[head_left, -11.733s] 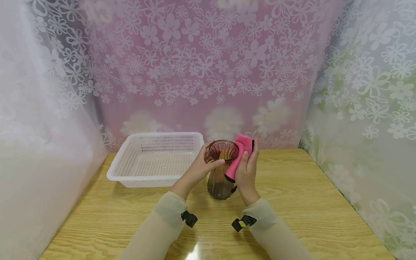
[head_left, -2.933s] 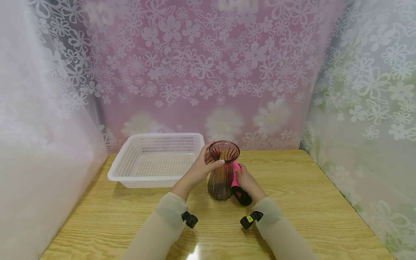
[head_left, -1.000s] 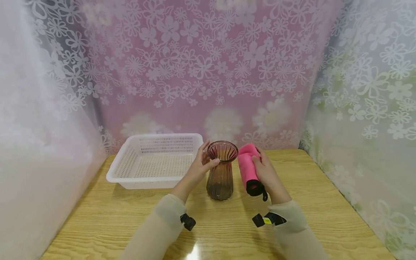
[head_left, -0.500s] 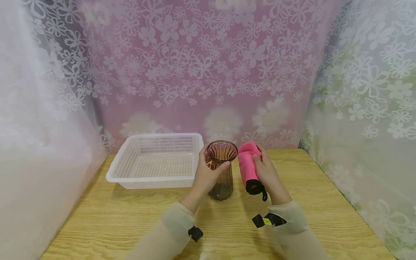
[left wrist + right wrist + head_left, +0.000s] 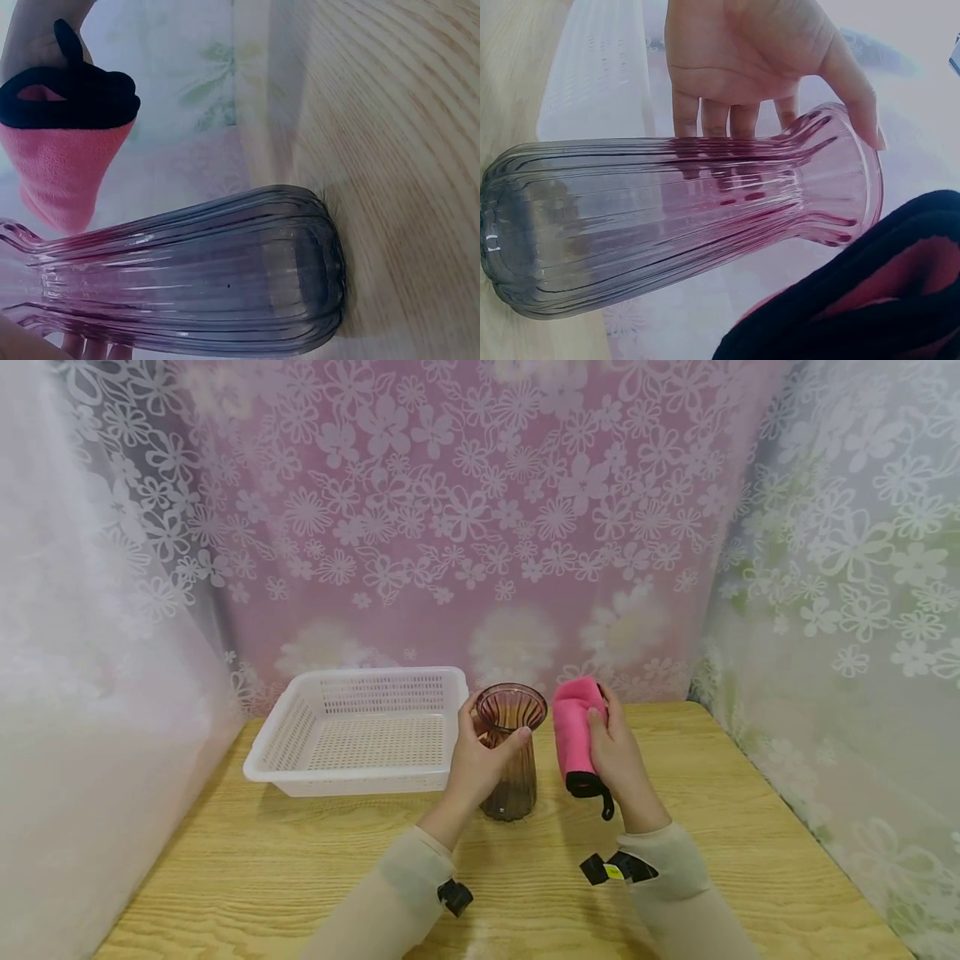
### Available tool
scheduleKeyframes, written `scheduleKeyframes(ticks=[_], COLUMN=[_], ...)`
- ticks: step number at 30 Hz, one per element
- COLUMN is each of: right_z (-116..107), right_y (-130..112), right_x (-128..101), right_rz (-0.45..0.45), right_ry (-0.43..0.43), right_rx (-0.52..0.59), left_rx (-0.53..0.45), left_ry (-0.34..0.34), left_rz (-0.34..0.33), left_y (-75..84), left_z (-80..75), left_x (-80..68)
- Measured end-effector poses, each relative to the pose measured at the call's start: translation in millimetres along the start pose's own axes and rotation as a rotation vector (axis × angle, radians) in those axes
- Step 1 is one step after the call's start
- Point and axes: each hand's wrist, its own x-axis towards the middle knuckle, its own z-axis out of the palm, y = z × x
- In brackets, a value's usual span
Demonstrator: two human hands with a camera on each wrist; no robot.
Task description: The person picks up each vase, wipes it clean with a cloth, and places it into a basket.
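Note:
A ribbed, purple-tinted glass vase (image 5: 512, 752) stands upright on the wooden table (image 5: 735, 827). My left hand (image 5: 482, 757) wraps around its neck, thumb near the flared rim; in the right wrist view the left hand (image 5: 750, 56) lies behind the vase (image 5: 675, 217). My right hand (image 5: 617, 750) holds a folded pink cloth with black trim (image 5: 575, 735) upright, just right of the vase and apart from it. In the left wrist view the vase (image 5: 210, 277) fills the lower frame with the cloth (image 5: 67, 150) beyond it.
A white perforated plastic basket (image 5: 358, 729) sits left of the vase, near the back of the table. Flower-patterned curtains enclose the table at the back and on both sides.
The right hand has carried the cloth off the vase's side and raised it to the right. The left hand has shifted its hold lower around the vase's neck.

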Motion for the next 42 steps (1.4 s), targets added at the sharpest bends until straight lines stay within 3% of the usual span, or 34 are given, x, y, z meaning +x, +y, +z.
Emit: scheduleKeyframes(ticks=[7,20,27,42], right_z=[0,8,16,40], right_y=[-6,-4,3,9], right_x=[-3,-4,0,8], right_rz=[-0.051,-0.194,-0.230,-0.316], right_ry=[0.045,0.112,0.151,0.237], right_rx=[0.012,0.093,0.109,0.049], left_rx=[-0.056,-0.080,-0.099,-0.131], left_ry=[-0.074,-0.242,-0.326,-0.398], left_rz=[0.014,-0.036,-0.007,-0.026], left_y=[-0.9,-1.9,-6.3,-1.9], left_z=[-7.1,-24.4,-31.3,-35.9], left_x=[5.1,14.9,21.4,24.1])
